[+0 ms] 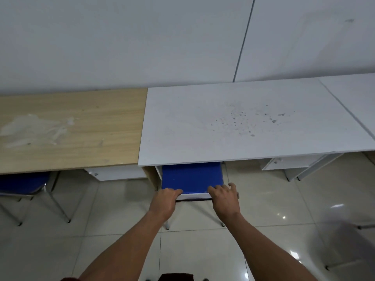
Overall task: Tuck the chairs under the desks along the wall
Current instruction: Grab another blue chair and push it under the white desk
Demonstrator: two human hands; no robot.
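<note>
A blue-seated chair stands with most of its seat under the white desk; only its near part shows. My left hand grips the seat's near edge on the left. On the right of that same edge, my right hand holds on, fingers over the top. At the far left a second blue chair with metal legs sits partly under the wooden desk. Both desks stand against the white wall.
A further white desk adjoins at the right. White drawer units hang under the desks. The floor is glossy beige tile. A blurred grey shape with a metal leg lies at the lower right.
</note>
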